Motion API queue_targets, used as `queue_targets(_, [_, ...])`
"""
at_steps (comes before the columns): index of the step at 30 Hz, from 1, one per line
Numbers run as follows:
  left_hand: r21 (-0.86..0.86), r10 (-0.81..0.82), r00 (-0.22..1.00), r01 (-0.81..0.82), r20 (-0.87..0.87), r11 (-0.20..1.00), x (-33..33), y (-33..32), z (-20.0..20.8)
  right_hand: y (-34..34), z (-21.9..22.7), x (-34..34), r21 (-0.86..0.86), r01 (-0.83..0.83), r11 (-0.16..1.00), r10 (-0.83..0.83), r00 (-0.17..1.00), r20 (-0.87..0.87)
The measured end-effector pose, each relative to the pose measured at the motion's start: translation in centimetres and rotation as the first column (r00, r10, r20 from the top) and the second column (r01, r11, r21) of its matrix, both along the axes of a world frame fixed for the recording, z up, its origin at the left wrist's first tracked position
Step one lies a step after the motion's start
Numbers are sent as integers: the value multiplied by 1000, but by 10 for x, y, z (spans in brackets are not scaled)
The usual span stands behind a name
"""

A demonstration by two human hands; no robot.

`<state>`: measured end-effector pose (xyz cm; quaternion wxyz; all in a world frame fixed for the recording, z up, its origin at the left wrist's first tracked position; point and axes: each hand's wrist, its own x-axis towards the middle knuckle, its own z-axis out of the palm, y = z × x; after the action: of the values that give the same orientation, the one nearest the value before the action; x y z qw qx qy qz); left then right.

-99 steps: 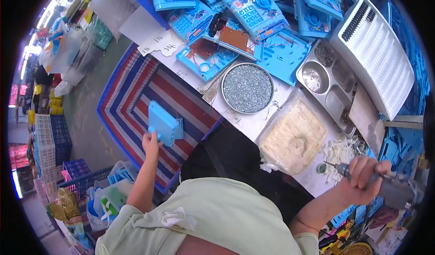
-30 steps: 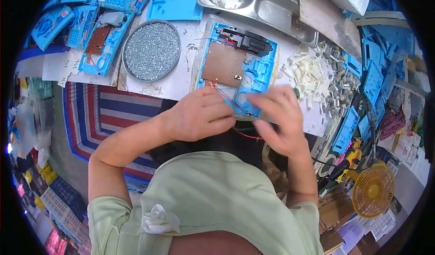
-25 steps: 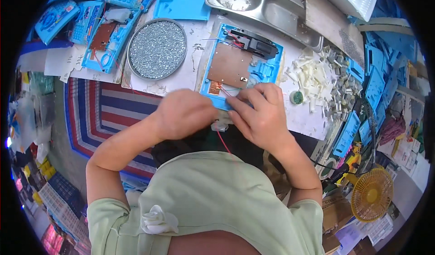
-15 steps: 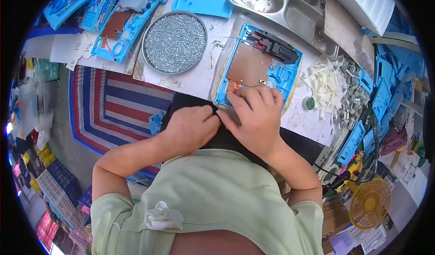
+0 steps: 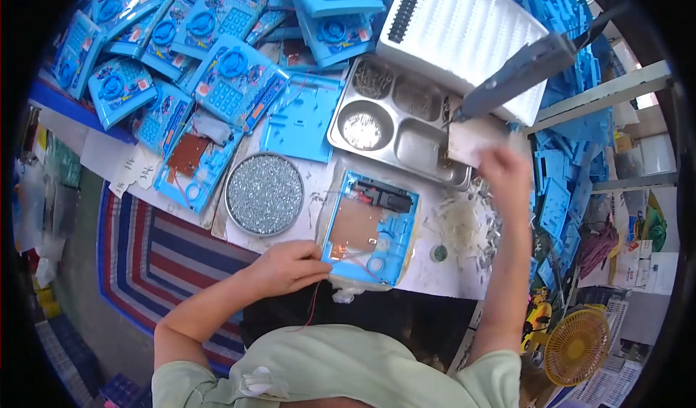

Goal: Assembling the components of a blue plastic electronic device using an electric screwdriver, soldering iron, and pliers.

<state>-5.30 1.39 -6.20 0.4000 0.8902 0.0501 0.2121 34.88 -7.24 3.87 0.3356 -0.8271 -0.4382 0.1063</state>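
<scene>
An opened blue plastic housing [image 5: 395,256] lies before me on the table. It holds a brown circuit board [image 5: 355,227], a black battery compartment [image 5: 384,196] and thin wires. At its lower left edge, my left hand [image 5: 293,265] is closed, with a thin red wire [image 5: 313,303] trailing down from it. My right hand [image 5: 505,172] is raised at the right, beside a pale board [image 5: 471,141] near the metal tray. Motion blurs its fingers, so its grip is unclear. An electric screwdriver [image 5: 518,74] hangs above that hand.
A round dish of small screws [image 5: 264,194] stands left of the housing. The metal compartment tray [image 5: 395,147] and a white ridged tray [image 5: 464,34] lie beyond. Blue toy housings [image 5: 232,74] pile up far left. White and metal small parts [image 5: 467,223] lie right.
My right hand has left the housing and moved up and right to the pale board. My left hand has shifted to the housing's left edge. The view now reaches farther across the table.
</scene>
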Motion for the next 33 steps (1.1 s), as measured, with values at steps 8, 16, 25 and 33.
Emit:
queue_targets(8, [-65,13,999,-17,-52,998,3,-10,1,270,32,85,383,-531,756,-98,487,868])
queue_targets(16, [-117,59,996,-66,-63,991,0,-16,-5,337,26,131,323,-386,864,-79,530,844])
queue_targets(25, [-141,67,995,-76,-71,987,5,-13,1,44,19,52,704,299,645,169,842,-513])
queue_targets(33, [-113,70,996,-75,-48,991,6,-13,1,-85,-77,-153,189,-439,878,422,898,126])
